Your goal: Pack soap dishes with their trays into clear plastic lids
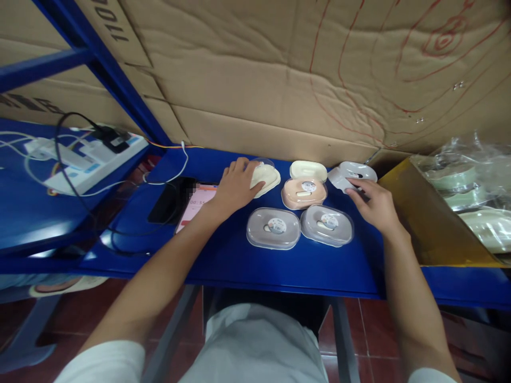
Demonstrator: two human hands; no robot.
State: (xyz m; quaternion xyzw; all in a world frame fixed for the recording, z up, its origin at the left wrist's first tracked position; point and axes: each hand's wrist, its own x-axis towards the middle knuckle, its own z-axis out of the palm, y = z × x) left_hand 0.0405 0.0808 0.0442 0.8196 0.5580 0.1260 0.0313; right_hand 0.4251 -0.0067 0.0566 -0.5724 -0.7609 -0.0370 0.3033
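Note:
My left hand [238, 186] is closed over a cream oval plastic dish [266, 177], its thumb along the near side. A clear lid [261, 161] shows behind that dish, partly hidden by my fingers. With thumb and index finger, my right hand [373, 205] grips the near edge of a light grey oval dish [359, 170] at the back right. Between the hands lie an open cream dish [308, 170] and a peach box [304, 192] with a round label. Nearer to me, two grey boxes with clear lids, a left one [273, 229] and a right one [327, 225], lie side by side.
A lit phone [195, 205] and a black phone [171, 201] lie left on the blue table [287, 271]. Farther left is a power strip [96, 165] with cables. A carton [435, 218] holds bagged green dishes at right. Cardboard [255, 80] walls the back.

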